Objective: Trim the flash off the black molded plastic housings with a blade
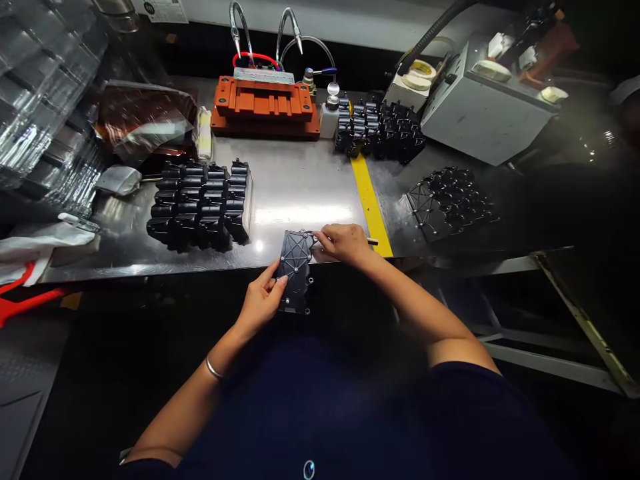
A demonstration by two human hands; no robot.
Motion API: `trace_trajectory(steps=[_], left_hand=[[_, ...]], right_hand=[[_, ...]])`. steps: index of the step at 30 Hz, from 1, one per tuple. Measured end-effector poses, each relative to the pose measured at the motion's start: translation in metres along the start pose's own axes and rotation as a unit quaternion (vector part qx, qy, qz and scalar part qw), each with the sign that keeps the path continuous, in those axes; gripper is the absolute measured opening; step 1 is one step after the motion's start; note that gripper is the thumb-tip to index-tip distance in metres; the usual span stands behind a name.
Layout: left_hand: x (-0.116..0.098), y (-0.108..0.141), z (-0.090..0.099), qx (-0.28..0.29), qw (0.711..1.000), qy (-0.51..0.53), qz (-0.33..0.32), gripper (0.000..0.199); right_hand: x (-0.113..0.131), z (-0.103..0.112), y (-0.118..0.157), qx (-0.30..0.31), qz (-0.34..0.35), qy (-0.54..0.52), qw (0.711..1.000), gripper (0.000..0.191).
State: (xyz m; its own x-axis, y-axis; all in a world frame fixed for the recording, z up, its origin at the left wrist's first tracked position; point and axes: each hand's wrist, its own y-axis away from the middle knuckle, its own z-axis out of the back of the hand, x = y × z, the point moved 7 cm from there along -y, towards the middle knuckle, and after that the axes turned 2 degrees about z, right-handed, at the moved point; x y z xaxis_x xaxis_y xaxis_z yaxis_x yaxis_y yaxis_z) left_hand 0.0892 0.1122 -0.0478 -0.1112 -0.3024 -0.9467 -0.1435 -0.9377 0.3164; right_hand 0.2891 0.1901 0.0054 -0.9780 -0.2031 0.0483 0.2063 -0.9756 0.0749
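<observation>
Along the middle of the view runs a steel workbench (pixel 300 180), its front edge just past the fingers. At the far left, clear plastic wrapping (pixel 50 100) covers a tall pile. A grey metal equipment box (pixel 485 107) stands askew at the back right, while an orange-brown slotted fixture (pixel 267 107) sits at the back centre, two bendable metal hoses (pixel 287 33) rising behind it. Black moulded housings are grouped in three places: a left block (pixel 200 207) packed in rows, a right group (pixel 450 203) near the bench's front edge, and a rear group (pixel 380 130) in front of the grey box. Between the left block and right group, a yellow strip (pixel 373 207) crosses the bench from back to front.

The left hand (pixel 263 297) is closed on one black ribbed housing (pixel 297 263), thumb pressed on its face and fingers behind its left edge. This piece hangs partly past the bench's front edge; whether it touches the metal cannot be told. The right hand (pixel 345 241), fingers pinched together at the piece's upper right corner, encloses a slender tool (pixel 373 241); only its short rear end clearly shows.
</observation>
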Motion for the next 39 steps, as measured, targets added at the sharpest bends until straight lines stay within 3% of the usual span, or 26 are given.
trace_trajectory(steps=[3,7,12,28,39], left_hand=[[0.000,0.000,0.002,-0.008,1.000,-0.002,0.006,0.072],[-0.002,0.002,0.003,-0.017,1.000,-0.014,0.000,0.071],[-0.004,0.003,0.003,-0.021,0.999,-0.022,-0.011,0.068],[0.000,-0.002,0.007,-0.025,0.999,-0.023,-0.015,0.068],[0.001,-0.001,0.007,-0.024,1.000,-0.015,-0.005,0.069]], right_hand=[[-0.004,0.004,0.003,-0.033,0.005,-0.027,0.999,0.042],[0.004,0.001,0.024,-0.071,0.084,-0.120,0.987,0.037],[0.013,-0.009,0.043,-0.074,0.104,-0.095,0.987,0.046],[0.020,0.004,0.029,-0.078,0.151,-0.013,0.985,0.050],[0.018,-0.001,0.032,-0.079,0.118,-0.031,0.989,0.050]])
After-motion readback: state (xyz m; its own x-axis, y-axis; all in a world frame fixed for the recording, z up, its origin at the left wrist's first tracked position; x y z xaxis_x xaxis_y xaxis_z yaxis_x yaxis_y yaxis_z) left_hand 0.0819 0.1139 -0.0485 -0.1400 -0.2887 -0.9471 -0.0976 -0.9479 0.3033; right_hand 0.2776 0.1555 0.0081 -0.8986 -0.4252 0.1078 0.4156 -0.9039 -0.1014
